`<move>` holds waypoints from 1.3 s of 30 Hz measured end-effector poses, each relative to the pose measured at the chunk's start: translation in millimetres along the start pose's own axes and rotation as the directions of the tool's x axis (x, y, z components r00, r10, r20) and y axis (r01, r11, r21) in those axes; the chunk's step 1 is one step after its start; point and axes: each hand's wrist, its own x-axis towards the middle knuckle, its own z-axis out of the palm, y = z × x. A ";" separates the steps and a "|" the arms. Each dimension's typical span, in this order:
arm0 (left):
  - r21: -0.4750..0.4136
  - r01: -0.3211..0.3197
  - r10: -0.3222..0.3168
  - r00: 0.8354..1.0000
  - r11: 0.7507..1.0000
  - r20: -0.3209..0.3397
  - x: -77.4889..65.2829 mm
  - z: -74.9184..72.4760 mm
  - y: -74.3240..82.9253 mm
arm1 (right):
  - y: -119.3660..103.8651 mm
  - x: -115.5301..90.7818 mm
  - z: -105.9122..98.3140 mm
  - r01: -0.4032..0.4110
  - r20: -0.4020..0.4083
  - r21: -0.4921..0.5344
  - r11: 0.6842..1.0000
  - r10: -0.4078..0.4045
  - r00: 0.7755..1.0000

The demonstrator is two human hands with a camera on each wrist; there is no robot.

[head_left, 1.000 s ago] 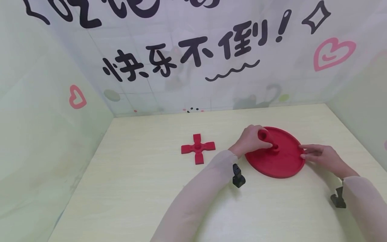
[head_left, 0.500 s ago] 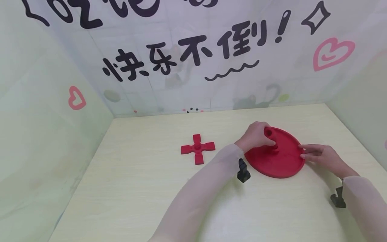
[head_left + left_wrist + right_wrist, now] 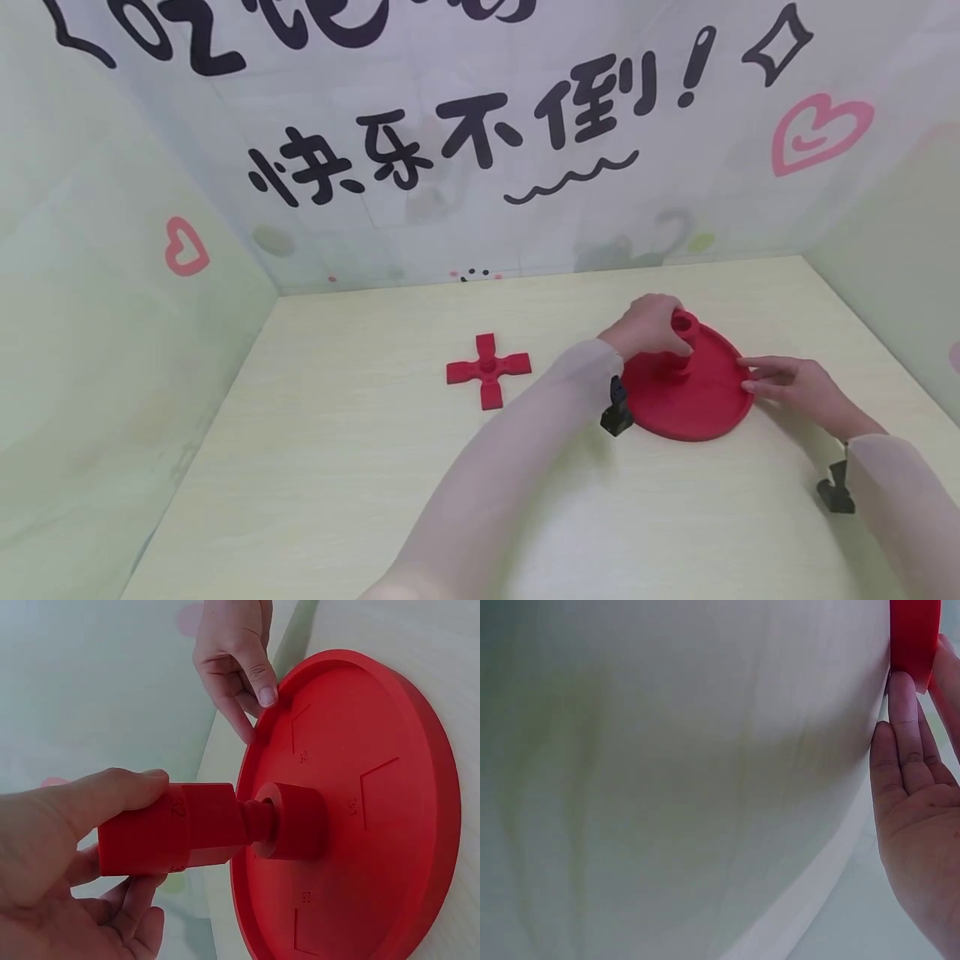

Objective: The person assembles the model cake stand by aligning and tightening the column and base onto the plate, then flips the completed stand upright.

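In the head view my left hand [image 3: 651,323] grips a red post [image 3: 169,829] between thumb and fingers. The post's narrow end sits at the mouth of a short round socket [image 3: 296,821], which rises from the middle of a red round plate [image 3: 409,847]. Seen from the left wrist, a slim neck shows between the post's thick part and the socket. On the plate's right side, my right hand [image 3: 802,387] holds the raised rim, thumb and fingertips against it. Outlined marks and small numbers are on the plate's face.
A red cross-shaped piece [image 3: 488,369] with a central peg lies left of the plate on the pale wooden table [image 3: 322,467]. Printed cloth walls [image 3: 420,233] close off the back and both sides. Each wrist carries a small black mount [image 3: 617,408].
My left hand has moved right and slightly away from me, bringing the post from a leftward tilt to nearly upright over the plate's middle. My right hand keeps its place at the rim.
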 end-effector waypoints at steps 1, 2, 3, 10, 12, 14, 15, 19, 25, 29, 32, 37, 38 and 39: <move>0.003 0.003 -0.003 1.000 1.000 0.003 0.8 1.1 0.2 | -0.9 -0.4 0.3 -0.001 0.000 0.001 1.000 0.001 1.000; 0.007 0.002 -0.002 1.000 1.000 0.007 1.5 2.4 -0.4 | -2.0 -0.8 0.7 0.002 0.000 0.001 1.000 -0.002 1.000; 0.003 0.001 -0.001 1.000 1.000 0.011 2.2 3.9 -1.2 | -3.1 -1.3 1.1 0.004 -0.001 0.000 1.000 -0.004 1.000; -0.133 -0.037 0.039 0.999 0.990 0.013 2.9 12.6 -10.3 | -7.2 -4.1 2.0 -0.004 0.000 -0.005 1.000 0.004 1.000; -0.172 -0.058 0.061 0.998 0.983 0.011 2.1 13.7 -12.6 | -7.6 -4.4 1.7 -0.004 -0.002 -0.005 1.000 0.004 1.000; -0.221 -0.070 0.073 0.997 0.973 0.007 1.1 14.7 -14.9 | -7.7 -4.7 1.2 -0.001 -0.006 -0.006 1.000 0.001 1.000; -0.248 -0.077 0.081 0.997 0.966 0.004 0.8 15.3 -16.6 | -7.6 -4.9 0.9 0.000 -0.007 -0.006 1.000 0.000 1.000; -0.323 -0.086 0.084 0.996 0.942 -0.021 0.8 18.8 -23.5 | -6.9 -5.1 0.1 0.008 -0.013 -0.007 1.000 -0.008 1.000; -0.359 -0.102 0.091 0.995 0.928 -0.049 3.9 25.9 -29.3 | -4.9 -5.4 -0.3 0.003 -0.020 -0.003 1.000 -0.003 1.000; -0.327 -0.136 0.124 0.991 0.935 -0.058 5.5 29.0 -29.7 | -5.2 -6.2 0.1 0.003 -0.020 0.003 1.000 -0.003 1.000; -0.306 -0.147 0.137 0.989 0.941 -0.054 5.0 29.7 -29.2 | -6.9 -6.5 0.8 0.002 -0.015 0.011 1.000 -0.001 1.000; -0.342 -0.132 0.123 0.991 0.931 -0.049 3.1 29.9 -30.1 | -9.4 -5.7 2.0 -0.013 -0.011 0.015 1.000 0.013 1.000; -0.346 -0.127 0.118 0.992 0.930 -0.048 2.7 30.2 -30.4 | -9.5 -5.5 2.2 -0.017 -0.012 0.015 1.000 0.017 1.000; -0.346 -0.130 0.120 0.991 0.929 -0.049 2.4 30.7 -30.6 | -9.5 -5.3 2.3 -0.023 -0.013 0.013 1.000 0.023 1.000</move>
